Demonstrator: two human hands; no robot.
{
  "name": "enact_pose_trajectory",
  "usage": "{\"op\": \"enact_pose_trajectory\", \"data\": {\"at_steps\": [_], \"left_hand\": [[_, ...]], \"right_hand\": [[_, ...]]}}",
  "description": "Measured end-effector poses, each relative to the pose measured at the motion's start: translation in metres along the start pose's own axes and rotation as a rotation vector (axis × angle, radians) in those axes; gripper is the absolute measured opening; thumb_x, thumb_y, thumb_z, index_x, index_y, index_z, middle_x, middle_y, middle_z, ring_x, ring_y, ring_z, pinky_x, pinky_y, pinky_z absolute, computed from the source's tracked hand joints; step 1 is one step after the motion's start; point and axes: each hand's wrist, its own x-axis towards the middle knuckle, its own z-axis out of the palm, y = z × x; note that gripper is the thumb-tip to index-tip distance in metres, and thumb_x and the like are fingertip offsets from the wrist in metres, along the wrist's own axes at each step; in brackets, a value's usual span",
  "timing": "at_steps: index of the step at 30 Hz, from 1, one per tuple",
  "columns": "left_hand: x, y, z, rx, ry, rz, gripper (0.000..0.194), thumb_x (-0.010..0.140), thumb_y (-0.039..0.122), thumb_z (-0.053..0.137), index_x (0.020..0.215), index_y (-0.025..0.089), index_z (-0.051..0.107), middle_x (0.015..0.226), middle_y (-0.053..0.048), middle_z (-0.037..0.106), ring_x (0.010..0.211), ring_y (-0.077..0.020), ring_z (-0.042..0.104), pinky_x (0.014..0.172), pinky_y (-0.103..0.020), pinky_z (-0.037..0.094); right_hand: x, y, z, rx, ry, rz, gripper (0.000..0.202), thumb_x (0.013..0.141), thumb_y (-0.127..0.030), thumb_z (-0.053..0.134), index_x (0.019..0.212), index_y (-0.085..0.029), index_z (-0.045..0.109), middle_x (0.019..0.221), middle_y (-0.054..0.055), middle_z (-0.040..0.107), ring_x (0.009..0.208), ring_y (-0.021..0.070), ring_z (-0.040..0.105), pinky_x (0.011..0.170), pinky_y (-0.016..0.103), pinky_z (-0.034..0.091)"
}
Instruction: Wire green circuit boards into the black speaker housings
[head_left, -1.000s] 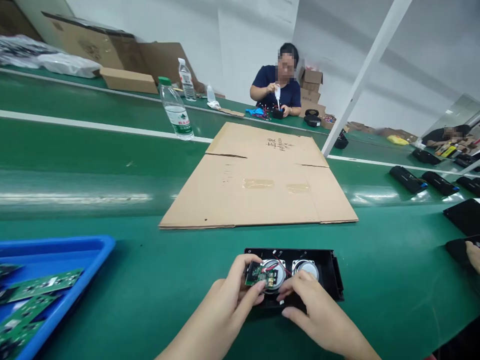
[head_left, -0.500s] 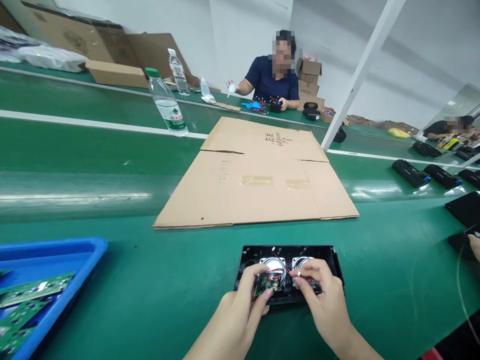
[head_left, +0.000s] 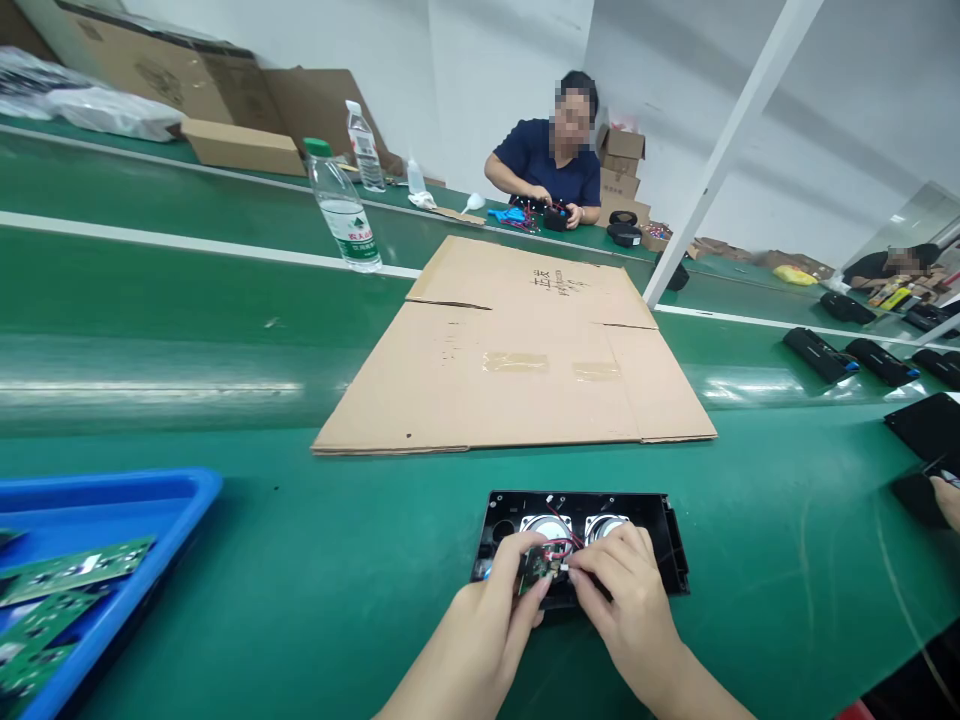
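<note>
A black speaker housing (head_left: 660,560) lies on the green bench with two round speakers (head_left: 546,524) set in it. Over its left half my left hand (head_left: 499,590) pinches a small green circuit board (head_left: 534,568) between thumb and fingers. My right hand (head_left: 626,580) is closed at the board's right edge, its thumb and forefinger holding a small white wire connector (head_left: 564,567). Red and black wires (head_left: 574,540) run between the board and the housing. Whether the connector is seated in the board I cannot tell.
A flat cardboard sheet (head_left: 517,400) lies beyond the housing. At left stands a blue tray (head_left: 202,485) with several circuit boards (head_left: 82,570). A water bottle (head_left: 349,220) stands farther back. A co-worker (head_left: 547,160) sits opposite; another person's hand (head_left: 946,500) is at the right edge.
My right hand has moved left and slightly down, bringing the white connector to the board's edge. The co-worker opposite has put down a white object and brought both hands together.
</note>
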Motion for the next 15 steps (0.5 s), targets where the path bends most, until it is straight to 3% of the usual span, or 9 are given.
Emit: {"op": "enact_pose_trajectory", "data": {"at_steps": [8,15], "left_hand": [[0.0,0.001,-0.002,0.045,-0.001,0.068,0.026,0.081,0.033,0.04,0.104,0.024,0.048,0.062,-0.001,0.064,0.058,-0.0205,0.064,0.054,-0.024,0.046],[0.002,-0.003,-0.001,0.08,-0.002,0.067,0.029,0.083,0.033,0.036,0.109,0.022,0.045,0.062,-0.001,0.065,0.054,-0.0182,0.063,0.05,-0.023,0.047]], "right_hand": [[-0.002,0.002,0.004,0.041,-0.018,0.029,0.013,0.082,-0.013,0.047,0.076,-0.018,0.058,0.067,0.001,0.059,0.065,0.0147,0.046,0.06,0.03,0.038],[0.004,0.009,-0.012,0.336,-0.193,0.413,0.014,0.083,-0.019,0.048,0.079,-0.02,0.061,0.077,0.001,0.061,0.072,0.0145,0.054,0.063,0.025,0.044]]}}
